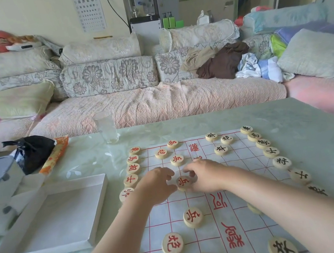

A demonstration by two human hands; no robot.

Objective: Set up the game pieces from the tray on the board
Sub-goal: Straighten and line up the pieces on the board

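Holding one red piece (pixel 184 182) from two sides, flat on the board (pixel 205 239), near its middle. Left hand (pixel 156 184) curled at the left rim, thumb and forefinger closed down to about the disc's width. Right hand (pixel 206 175) curled over the upper right rim, covering a part of it. Cannot tell whether gripping firmly or only touching.

Round and flat, so no long axis to mind. Likely needing only a small slide to centre it on a line crossing, in row with the other red pieces (pixel 193 217) nearer and farther. Equally near to both hands, just between them. Tray (pixel 99 208) well apart to the left, with no pieces seen inside. Probably almost finished.
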